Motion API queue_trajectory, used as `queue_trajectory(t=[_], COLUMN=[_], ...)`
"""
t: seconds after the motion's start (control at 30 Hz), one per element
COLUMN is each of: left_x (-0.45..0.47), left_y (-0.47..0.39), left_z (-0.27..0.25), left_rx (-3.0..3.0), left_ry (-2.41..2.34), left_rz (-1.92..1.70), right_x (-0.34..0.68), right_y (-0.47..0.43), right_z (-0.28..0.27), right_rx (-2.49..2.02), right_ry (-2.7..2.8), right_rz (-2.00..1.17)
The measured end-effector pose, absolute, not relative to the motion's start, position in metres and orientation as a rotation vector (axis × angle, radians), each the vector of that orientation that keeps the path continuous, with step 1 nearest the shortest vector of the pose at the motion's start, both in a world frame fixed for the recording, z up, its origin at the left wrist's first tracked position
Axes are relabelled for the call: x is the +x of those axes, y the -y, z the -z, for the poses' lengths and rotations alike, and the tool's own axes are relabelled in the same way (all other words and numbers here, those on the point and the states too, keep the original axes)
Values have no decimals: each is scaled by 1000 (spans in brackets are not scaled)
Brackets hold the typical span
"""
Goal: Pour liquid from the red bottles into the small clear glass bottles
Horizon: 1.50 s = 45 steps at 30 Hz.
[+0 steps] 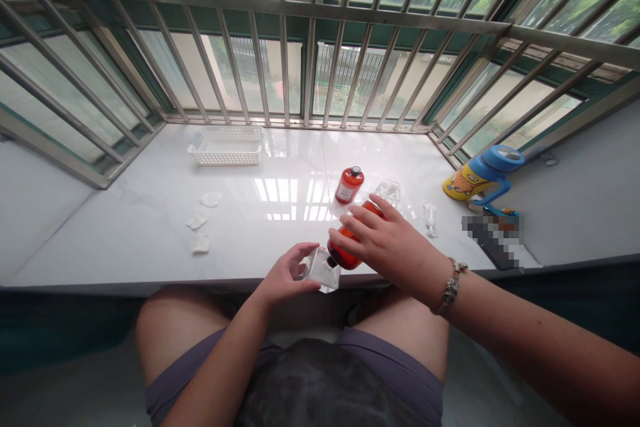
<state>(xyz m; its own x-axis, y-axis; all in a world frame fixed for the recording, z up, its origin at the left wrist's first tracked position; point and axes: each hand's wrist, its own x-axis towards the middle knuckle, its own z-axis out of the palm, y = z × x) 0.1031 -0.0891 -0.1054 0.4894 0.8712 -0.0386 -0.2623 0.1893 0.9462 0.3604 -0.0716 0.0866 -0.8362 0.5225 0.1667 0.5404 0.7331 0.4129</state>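
My right hand (373, 237) is wrapped round a red bottle (344, 250), tilted so that its dark neck points down and to the left. That neck meets a small clear container (323, 271), which my left hand (291, 271) grips between thumb and fingers at the counter's front edge. Whether liquid is flowing between the two is too small to tell. Just behind them, a second red bottle (349, 185) with a black cap and a pale label stands upright. A clear plastic piece (388, 192) lies behind my right hand, partly hidden by it.
White marble-look counter (150, 213); on it a white perforated basket (226, 148) at the back, several crumpled white pieces (201, 244) at left. To the right are a small clear bottle (431, 219), a blue-and-yellow flask (483, 173) and a blurred dark phone-like object (493, 243). Window bars close off the back.
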Motion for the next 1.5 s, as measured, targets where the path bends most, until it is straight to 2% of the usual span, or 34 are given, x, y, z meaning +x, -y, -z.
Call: queue_trajectory(t=[1.1,1.23,1.5], left_x=[104,104,91], left_y=[88,89,93], left_z=[107,106,103], left_rx=[1114,1104,986], left_ry=[-669,-650,-690], left_rz=[-887,-909,-966], right_x=[355,361,389], right_y=[71,70,76], right_z=[-85,-74,-14], right_rx=[-876,-1021,-1328], right_ry=[2902,2871,2433], right_rz=[718,534,-157])
